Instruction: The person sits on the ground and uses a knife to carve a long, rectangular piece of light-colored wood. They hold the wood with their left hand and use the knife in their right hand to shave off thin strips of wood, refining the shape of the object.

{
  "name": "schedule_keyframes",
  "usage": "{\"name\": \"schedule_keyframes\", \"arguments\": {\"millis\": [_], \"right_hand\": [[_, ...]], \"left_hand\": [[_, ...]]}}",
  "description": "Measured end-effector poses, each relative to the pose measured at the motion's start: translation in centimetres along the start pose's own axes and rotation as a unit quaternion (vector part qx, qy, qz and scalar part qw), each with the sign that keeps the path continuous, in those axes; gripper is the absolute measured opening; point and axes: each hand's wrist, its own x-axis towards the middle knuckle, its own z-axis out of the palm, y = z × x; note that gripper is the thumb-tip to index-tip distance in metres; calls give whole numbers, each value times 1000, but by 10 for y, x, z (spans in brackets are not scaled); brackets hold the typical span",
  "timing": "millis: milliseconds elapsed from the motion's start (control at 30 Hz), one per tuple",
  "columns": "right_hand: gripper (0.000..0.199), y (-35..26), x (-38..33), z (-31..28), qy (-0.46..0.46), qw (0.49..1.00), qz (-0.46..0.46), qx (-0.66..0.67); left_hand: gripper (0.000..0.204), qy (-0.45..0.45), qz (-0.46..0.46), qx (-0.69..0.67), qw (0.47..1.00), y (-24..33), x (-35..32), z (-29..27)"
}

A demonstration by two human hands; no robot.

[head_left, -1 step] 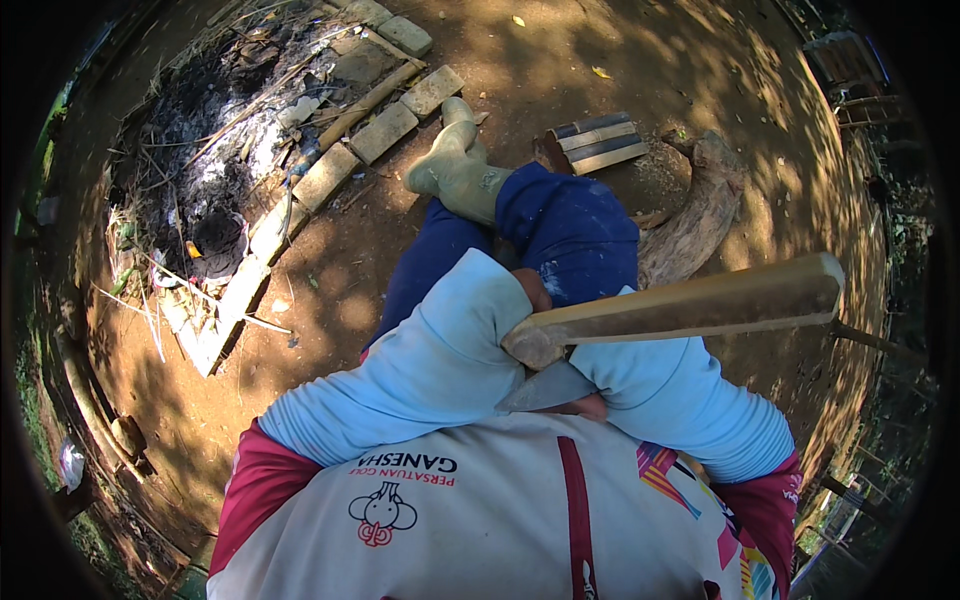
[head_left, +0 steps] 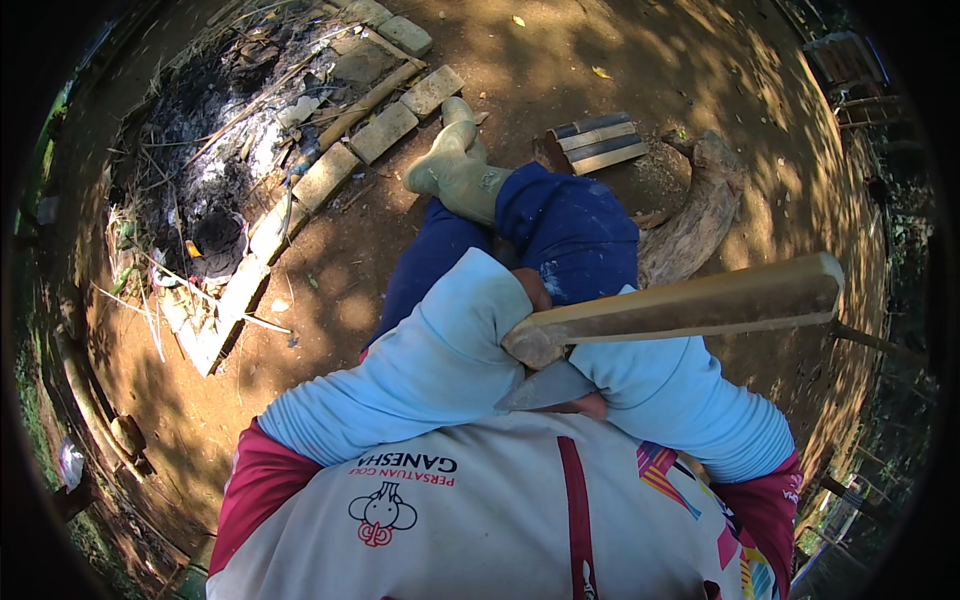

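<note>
While the head view looks straight down the person's chest, both forearms in pale blue sleeves cross in front of a white and magenta shirt. The left hand shows only as a strip of knuckles at the end of the left sleeve, pressed against the near end of a long wooden stick that runs out to the right and ends in a squared tip; whether its fingers are wrapped around the wood cannot be told, since the sleeve covers them. The right hand sits lower, just above the shirt, mostly hidden by its sleeve, with fingers closed at the base of a grey knife blade whose point aims left and lies under the stick's near end. Beyond the hands, a knee in dark blue trousers is raised, and a pale green rubber boot rests on bare brown earth. A curved log lies to the right of the knee, with a small bundle of split slats beside it. Up left, a row of bricks borders an ash pile.
</note>
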Motion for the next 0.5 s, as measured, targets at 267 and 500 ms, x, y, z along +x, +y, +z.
{"name": "schedule_keyframes", "arguments": {"millis": [267,500], "right_hand": [[28,2,2,-4,-71,996,12,-61],[32,7,0,3,-54,996,33,-70]], "left_hand": [[25,30,-8,-50,998,-21,-4,15],[26,16,6,9,1000,-12,-1,8]]}}
